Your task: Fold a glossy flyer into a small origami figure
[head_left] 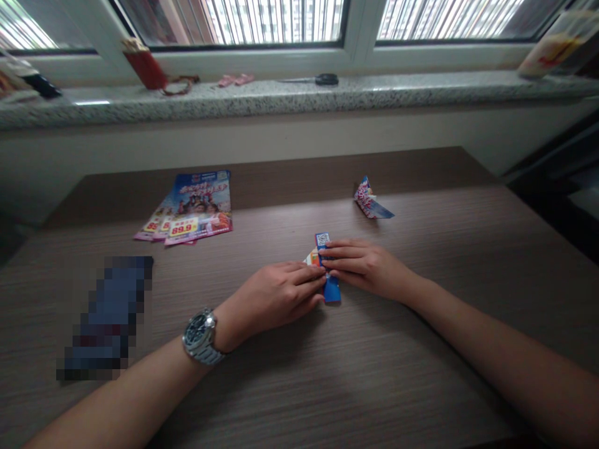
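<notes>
A folded paper leaflet (332,292), blue with a QR code at its top end and an orange and white flap at its left, lies on the table between my hands. My left hand (285,290) wears a metal watch (202,337), and its bent fingers press together on the leaflet's left side. From the right, my right hand (362,265) rests with fingers stretched out flat across the paper. My fingers cover the middle of the leaflet. Farther back stands a folded paper figure (369,199) with pointed ends, printed in blue, pink and white.
Several fanned-out flyers (203,202) lie at the back left of the brown table (281,399). A blurred-out dark oblong item (110,318) lies beside my left forearm. On the granite sill (262,100) sit a red holder (146,67), scissors (326,79) and a plastic cup (552,50).
</notes>
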Demonstrator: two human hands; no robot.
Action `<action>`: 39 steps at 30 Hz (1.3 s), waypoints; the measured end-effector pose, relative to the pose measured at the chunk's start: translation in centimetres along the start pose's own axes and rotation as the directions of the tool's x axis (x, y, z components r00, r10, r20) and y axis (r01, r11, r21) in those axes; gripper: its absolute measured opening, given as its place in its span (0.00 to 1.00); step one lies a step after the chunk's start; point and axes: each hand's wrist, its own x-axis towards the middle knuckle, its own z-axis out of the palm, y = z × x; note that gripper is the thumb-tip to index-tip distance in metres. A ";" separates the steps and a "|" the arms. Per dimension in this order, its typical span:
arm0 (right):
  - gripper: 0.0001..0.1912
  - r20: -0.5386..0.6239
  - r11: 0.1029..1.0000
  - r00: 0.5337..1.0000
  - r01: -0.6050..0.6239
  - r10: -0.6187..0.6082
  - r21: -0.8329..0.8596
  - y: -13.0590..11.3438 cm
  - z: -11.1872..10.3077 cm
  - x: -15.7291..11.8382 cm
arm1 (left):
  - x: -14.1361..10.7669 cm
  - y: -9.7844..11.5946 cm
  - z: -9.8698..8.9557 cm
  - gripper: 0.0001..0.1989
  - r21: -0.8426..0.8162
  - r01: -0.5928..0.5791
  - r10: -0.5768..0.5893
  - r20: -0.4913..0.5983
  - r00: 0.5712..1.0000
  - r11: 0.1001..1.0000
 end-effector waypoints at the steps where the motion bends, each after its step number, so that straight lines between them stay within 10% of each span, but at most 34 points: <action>1: 0.13 -0.003 1.000 1.000 0.002 -0.002 0.005 0.0 0.0 0.0 | 0.0 0.0 0.0 0.17 -0.002 -0.002 0.002 -0.002 1.000 1.000; 39: 0.13 -0.017 0.998 0.999 -0.048 0.049 0.038 0.3 0.6 -0.2 | -0.1 -0.5 -0.1 0.18 0.062 0.000 -0.003 0.046 0.999 0.998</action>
